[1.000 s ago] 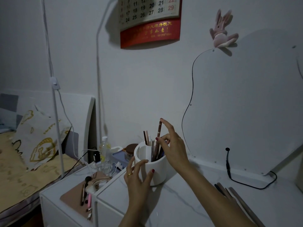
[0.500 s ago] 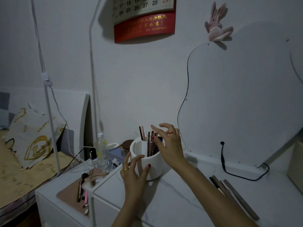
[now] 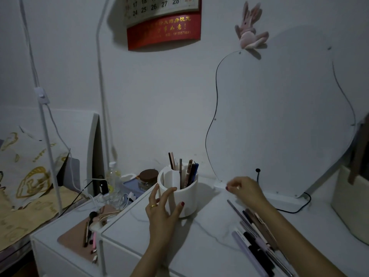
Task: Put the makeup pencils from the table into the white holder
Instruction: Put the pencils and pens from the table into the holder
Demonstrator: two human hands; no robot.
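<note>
1. L hand wraps the near-left side of the white holder; thumb and fingers spread around its wall, touching it, so it's closed on the holder.
2. Holder stands upright on the white table, near the back-centre, w/ a divider inside.
3. Several makeup pencils in holder, standing up, mostly in the right compartment; one dark one pokes up at the back left.
4. R hand is to the right of the holder, well clear of it, low over the table. Fingers curled w/ tips near each other; nothing visibly held. Can't tell if they're pinching anything, it's blurred.
5. Loose pencils lie on the table in front-right, partly under the R forearm, roughly parallel, angled toward the near-right corner. One thin one sits apart at the top of the group, just below the R hand.
6. Behind: wavy-edged mirror against wall, pink bunny toy at its top, red calendar up left.
7. Left of table: lower white cabinet w/ brushes on a pink mat, clear bottle, brown-lid jar.
</note>
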